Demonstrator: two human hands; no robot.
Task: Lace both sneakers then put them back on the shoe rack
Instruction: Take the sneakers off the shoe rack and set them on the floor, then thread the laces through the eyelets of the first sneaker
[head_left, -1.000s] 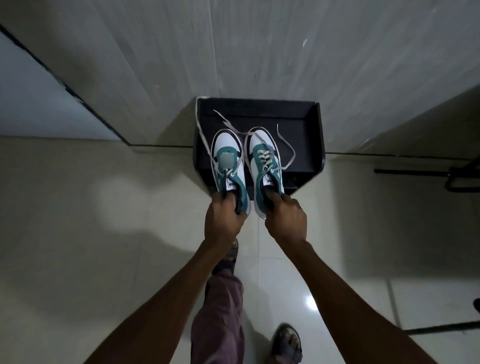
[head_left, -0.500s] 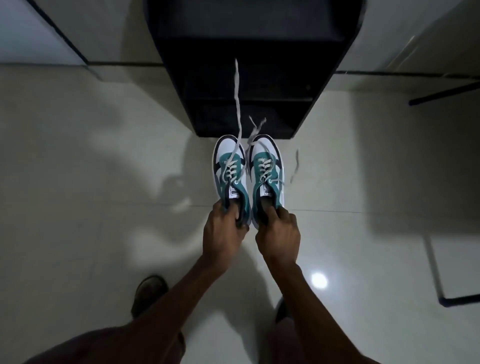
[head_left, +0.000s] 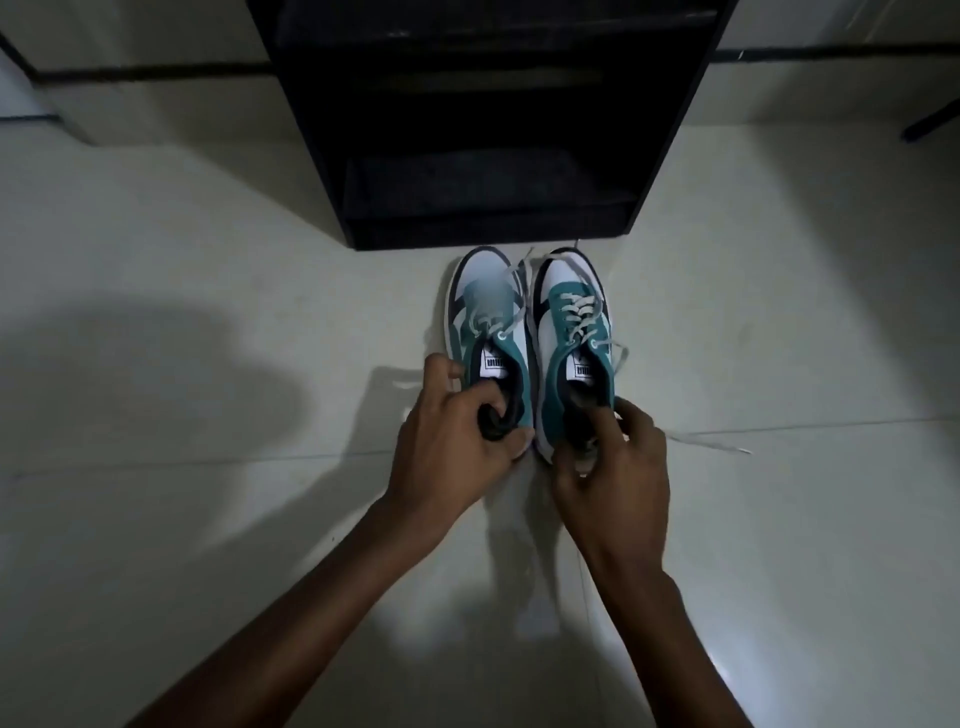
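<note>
Left hand (head_left: 457, 434) clamps left sneaker (head_left: 491, 332) heel | right hand (head_left: 613, 457) pinches right sneaker (head_left: 574, 338) heel | forearms extended

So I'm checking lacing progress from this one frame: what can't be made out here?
- Left sneaker: head view, motion blur smears its laces, so lacing state is unclear.
- Both heels: covered by the left hand and right hand.
- Shoe rack: top cut off by the frame edge; shelves too dark to read.
- Right sneaker: the loose lace end trails off thin across the floor tiles.
</note>
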